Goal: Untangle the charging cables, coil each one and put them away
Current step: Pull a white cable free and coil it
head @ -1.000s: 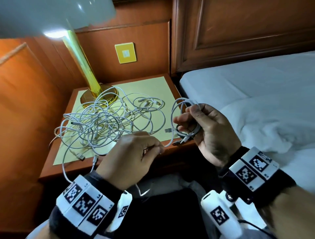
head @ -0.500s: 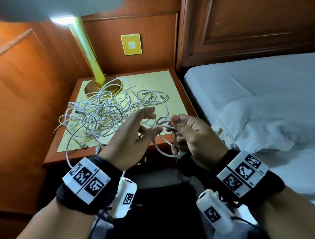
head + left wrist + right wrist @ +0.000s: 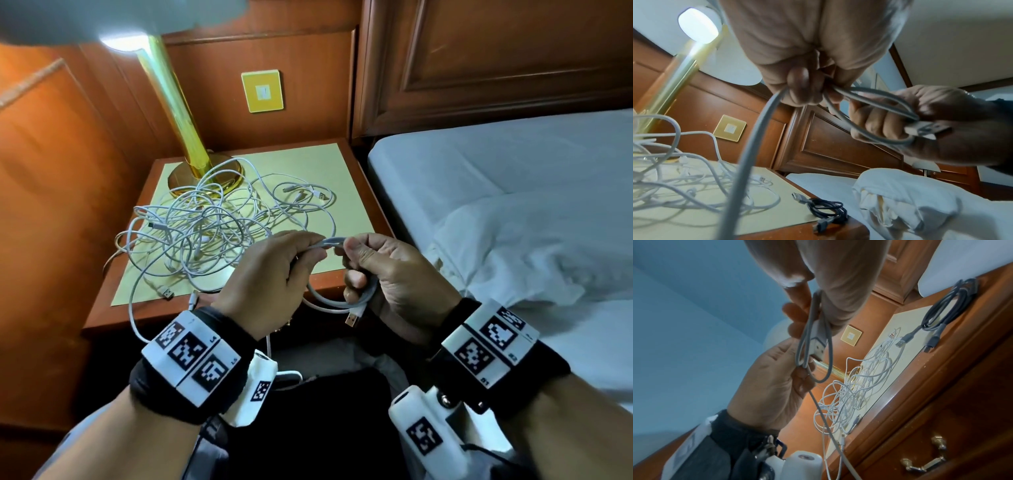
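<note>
Close to the camera, the wooden bedside tabletop (image 3: pixel 368 205) with a pale yellow mat stands between the wood-panelled wall on the left and the white-sheeted bed (image 3: pixel 496 178) on the right. At its far left corner stands the shiny brass lamp (image 3: pixel 178 113), lit, and a yellow square wall plate (image 3: pixel 262 91) is on the panel behind. A loose tangle of thin white charging cables (image 3: pixel 205 233) lies over the mat from the lamp foot to the near edge, and some strands hang over that edge. In the wrist views a coiled dark grey cable (image 3: pixel 827 209) lies at the near right corner of the tabletop, apart from the tangle.

The left hand (image 3: pixel 270 277) has its fingers curled and pinches a white cable (image 3: pixel 327 242) between thumb and fingertips; from this hand the cable runs down past the near edge. The right hand (image 3: pixel 394 277) is also closed around loops of the same cable, held in front of the tabletop, and the metal USB plug (image 3: pixel 352 319) sticks out below its fingers. Both hands are very near each other, joined by a short piece of cable.

A brass drawer handle (image 3: pixel 925 456) shows on the front below.
</note>
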The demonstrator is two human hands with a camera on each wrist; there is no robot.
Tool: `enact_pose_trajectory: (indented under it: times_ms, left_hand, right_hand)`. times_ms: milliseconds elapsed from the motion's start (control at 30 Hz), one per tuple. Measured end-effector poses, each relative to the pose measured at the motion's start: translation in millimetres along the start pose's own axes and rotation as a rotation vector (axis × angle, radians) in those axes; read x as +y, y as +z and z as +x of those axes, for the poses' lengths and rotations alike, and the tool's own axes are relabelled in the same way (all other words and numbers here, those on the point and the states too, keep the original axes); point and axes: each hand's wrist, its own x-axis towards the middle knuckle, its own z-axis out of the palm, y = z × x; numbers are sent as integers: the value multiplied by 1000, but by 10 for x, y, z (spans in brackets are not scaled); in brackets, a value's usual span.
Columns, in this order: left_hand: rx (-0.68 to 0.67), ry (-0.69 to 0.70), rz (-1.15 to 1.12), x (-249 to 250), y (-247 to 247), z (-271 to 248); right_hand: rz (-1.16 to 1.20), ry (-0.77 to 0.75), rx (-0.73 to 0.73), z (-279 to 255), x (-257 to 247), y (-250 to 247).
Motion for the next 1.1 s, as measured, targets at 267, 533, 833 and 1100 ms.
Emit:
enact_pose_trajectory:
  times_ms: [267, 533, 833, 1100]
  left_hand:
    - [-183, 56, 121, 5, 22, -24]
    - [-102, -7, 59, 4, 16, 3]
    - [-60, 80, -84, -58, -43, 74]
    - [144, -24, 142, -360, -328, 48]
  right_hand:
    - [20, 50, 54, -14, 11, 28]
    - [168, 108, 36, 11, -48, 53]
    - [38, 128, 13, 8, -190, -14]
    - [215, -92, 167, -16, -386, -229]
